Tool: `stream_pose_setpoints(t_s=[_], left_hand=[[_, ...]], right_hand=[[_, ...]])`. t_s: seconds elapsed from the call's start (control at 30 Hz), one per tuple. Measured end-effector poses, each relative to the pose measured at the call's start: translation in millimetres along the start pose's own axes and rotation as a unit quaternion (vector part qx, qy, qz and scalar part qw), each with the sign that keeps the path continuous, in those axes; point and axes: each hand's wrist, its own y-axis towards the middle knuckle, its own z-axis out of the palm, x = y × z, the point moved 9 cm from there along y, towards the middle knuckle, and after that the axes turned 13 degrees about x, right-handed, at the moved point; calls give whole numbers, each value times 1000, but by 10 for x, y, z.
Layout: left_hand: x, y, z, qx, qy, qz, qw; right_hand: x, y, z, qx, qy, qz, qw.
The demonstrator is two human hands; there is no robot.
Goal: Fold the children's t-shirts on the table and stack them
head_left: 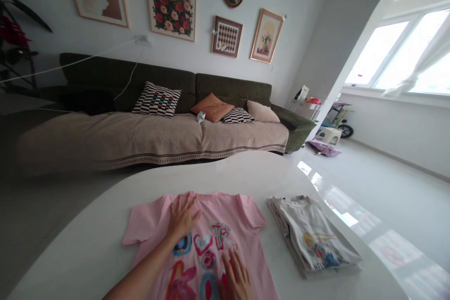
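A pink T-shirt [246, 229] with painted-looking letters and a heart lies spread on the white table, its collar toward the far side. My left hand [183, 215] rests flat near the collar on the left, fingers spread. Lower down, my right hand [236, 274] lies on the printed front, fingers stretched out and close together. Neither hand grips the cloth. To the right sits a stack of folded shirts [312, 236]; the top one is light grey with a printed figure and lettering. The pink shirt's bottom hem is out of the frame.
The white table [94, 234] has a curved edge. Beyond it stands a dark green sofa [232, 85] with a beige cover and several cushions. A white cable [101, 54] runs from a wall socket toward the left. On the floor at right lies a purple item [325, 148].
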Motion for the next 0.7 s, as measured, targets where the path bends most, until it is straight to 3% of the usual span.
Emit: stream_pose_setpoints(t_s=[0.17, 0.27, 0.37, 0.5, 0.7], left_hand=[[-10, -17, -45, 0, -4, 0, 1000], [-1, -24, -61, 0, -10, -7, 1000], [9, -20, -59, -6, -17, -9, 1000], [22, -9, -35, -19, -17, -10, 1000], [24, -3, -10, -26, -21, -8, 999]], right_hand=[[-88, 1052, -107, 49, 8, 2, 999], [-317, 1421, -127, 65, -22, 7, 998], [-861, 1555, -211, 24, -34, 80, 996], [-1574, 1525, -309, -7, 9, 171, 985], [-1853, 1433, -500, -25, 46, 171, 984]])
